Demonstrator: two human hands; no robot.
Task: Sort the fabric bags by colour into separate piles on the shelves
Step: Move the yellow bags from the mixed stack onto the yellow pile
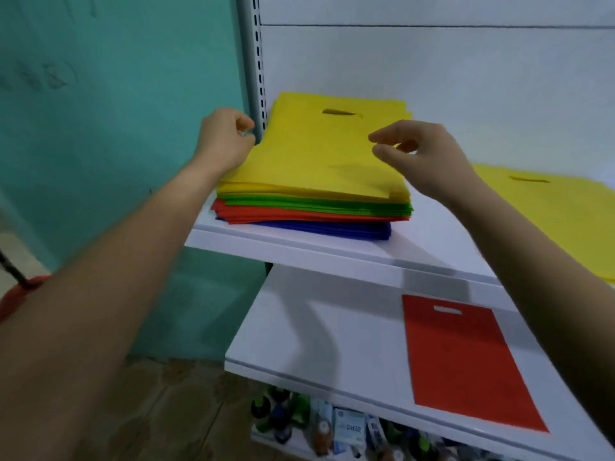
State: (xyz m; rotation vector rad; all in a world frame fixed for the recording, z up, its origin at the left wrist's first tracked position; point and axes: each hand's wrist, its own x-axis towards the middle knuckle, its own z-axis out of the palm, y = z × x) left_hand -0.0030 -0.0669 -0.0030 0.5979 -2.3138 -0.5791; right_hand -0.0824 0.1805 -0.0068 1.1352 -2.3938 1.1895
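A mixed stack of fabric bags (pixel 312 207) lies on the upper white shelf (pixel 332 251): yellow bags on top (pixel 319 154), then green, red and blue layers. My left hand (pixel 223 141) hovers at the stack's left edge with fingers loosely curled, holding nothing. Over the right part of the top yellow bag, my right hand (pixel 419 151) has thumb and fingers spread slightly apart, empty. A separate yellow bag (pixel 559 214) lies further right on the same shelf. One red bag (pixel 466 361) lies flat on the lower shelf (pixel 299 344).
A slotted metal upright (pixel 258 61) stands behind the stack's left corner, beside a teal wall (pixel 116 111). Bottles and small packets (pixel 332 427) crowd the bottom shelf. A red object (pixel 20 294) sits on the floor at far left.
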